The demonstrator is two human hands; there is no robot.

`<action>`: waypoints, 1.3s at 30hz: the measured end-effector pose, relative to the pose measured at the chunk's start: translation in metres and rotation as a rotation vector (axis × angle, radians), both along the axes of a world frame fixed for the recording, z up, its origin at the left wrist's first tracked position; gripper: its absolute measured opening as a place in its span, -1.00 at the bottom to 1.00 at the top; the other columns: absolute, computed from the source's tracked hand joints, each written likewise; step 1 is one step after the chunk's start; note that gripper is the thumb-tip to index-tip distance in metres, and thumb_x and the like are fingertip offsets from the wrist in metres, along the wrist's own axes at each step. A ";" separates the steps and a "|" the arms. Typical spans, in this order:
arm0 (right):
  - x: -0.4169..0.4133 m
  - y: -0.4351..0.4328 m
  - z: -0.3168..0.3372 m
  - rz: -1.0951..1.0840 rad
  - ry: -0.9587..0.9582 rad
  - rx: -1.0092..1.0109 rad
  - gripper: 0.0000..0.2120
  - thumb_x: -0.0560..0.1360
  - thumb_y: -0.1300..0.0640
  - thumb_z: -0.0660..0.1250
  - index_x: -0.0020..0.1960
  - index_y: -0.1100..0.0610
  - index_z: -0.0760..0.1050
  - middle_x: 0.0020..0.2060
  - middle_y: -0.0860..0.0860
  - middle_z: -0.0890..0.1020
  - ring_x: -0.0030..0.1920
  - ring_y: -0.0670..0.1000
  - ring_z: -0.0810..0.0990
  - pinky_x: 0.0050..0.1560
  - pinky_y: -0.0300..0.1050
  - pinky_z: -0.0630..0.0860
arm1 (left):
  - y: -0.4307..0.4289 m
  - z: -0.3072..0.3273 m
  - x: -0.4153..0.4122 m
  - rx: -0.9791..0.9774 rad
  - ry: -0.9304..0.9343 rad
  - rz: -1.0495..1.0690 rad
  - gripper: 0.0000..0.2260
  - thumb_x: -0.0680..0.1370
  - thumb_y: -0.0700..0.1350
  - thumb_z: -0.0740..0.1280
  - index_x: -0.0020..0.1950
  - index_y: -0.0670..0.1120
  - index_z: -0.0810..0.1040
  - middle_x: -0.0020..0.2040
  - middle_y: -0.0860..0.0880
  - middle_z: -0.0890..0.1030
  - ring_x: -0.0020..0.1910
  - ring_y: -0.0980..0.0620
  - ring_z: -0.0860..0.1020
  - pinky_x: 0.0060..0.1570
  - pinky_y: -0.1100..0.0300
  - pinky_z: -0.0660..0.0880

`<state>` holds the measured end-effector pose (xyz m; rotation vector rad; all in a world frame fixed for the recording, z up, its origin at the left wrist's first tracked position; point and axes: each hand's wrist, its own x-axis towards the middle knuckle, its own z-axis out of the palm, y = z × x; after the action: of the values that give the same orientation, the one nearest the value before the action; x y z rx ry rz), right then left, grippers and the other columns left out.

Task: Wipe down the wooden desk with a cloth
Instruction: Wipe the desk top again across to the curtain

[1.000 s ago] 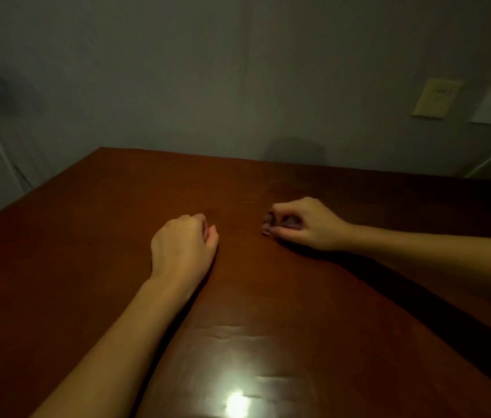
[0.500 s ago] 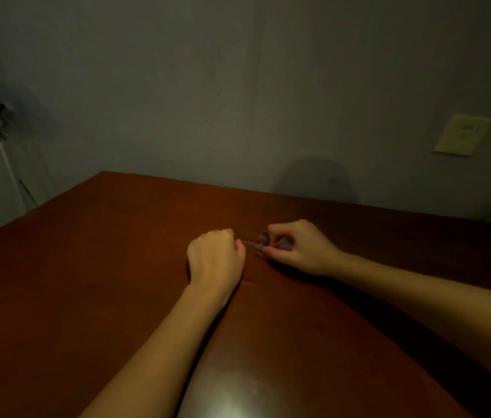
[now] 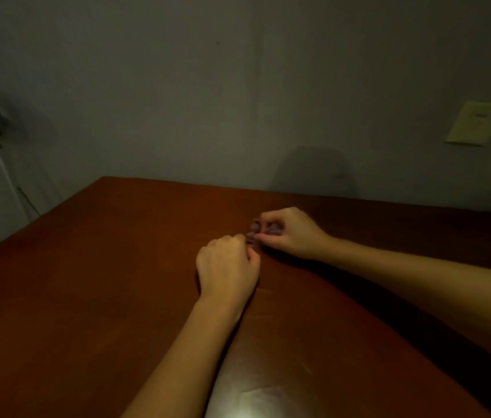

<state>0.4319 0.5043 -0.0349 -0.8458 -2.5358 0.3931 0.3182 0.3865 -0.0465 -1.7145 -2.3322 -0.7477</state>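
Two curled hands are resting together on the smooth, glossy red-brown wooden desk [image 3: 102, 282]: left hand [image 3: 227, 267] touching right hand [image 3: 289, 233]. I cannot tell whether either is pinching anything.

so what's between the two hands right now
Only a sliver of the wooden desk: in the head view the left hand and right hand almost meet, fingers curled. Whether they pinch something small is too dim to tell.
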 end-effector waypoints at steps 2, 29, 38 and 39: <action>0.022 0.030 0.001 -0.107 0.004 -0.008 -0.74 0.40 -0.13 0.41 -0.36 -0.10 0.41 -0.13 -0.10 0.68 -0.10 -0.05 0.64 -0.09 -0.02 0.55 | 0.002 0.000 -0.001 0.001 -0.015 -0.013 -0.80 0.58 -0.03 0.17 -0.16 -0.04 0.51 -0.22 0.01 0.56 -0.20 0.02 0.54 -0.19 0.11 0.52; -0.058 0.084 0.003 -0.254 -0.024 0.035 -0.78 0.45 -0.14 0.37 -0.17 0.01 0.52 -0.16 -0.02 0.64 -0.06 0.07 0.60 -0.18 -0.11 0.40 | 0.006 -0.001 0.001 -0.018 -0.007 0.015 -0.81 0.60 0.00 0.14 -0.16 -0.03 0.41 -0.16 0.01 0.57 -0.13 -0.02 0.55 -0.20 0.11 0.43; 0.051 0.129 0.001 -0.298 -0.022 0.004 -0.77 0.48 -0.11 0.35 -0.26 0.00 0.47 -0.22 0.04 0.62 -0.14 0.08 0.59 -0.16 -0.01 0.50 | 0.004 0.002 0.003 -0.012 0.025 -0.007 -0.79 0.62 0.00 0.11 -0.15 -0.01 0.41 -0.21 0.04 0.52 -0.25 0.08 0.46 -0.30 0.21 0.34; 0.044 0.142 0.000 -0.366 -0.031 0.014 -0.78 0.50 -0.07 0.34 -0.25 0.03 0.47 -0.26 0.04 0.59 -0.15 0.12 0.58 -0.21 -0.05 0.43 | 0.005 0.001 0.002 -0.013 0.024 -0.004 -0.79 0.63 0.00 0.11 -0.15 -0.01 0.41 -0.21 0.04 0.51 -0.26 0.08 0.45 -0.30 0.21 0.33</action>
<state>0.4761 0.6467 -0.0347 -1.2876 -2.3387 0.2450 0.3200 0.3913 -0.0452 -1.7238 -2.3238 -0.7097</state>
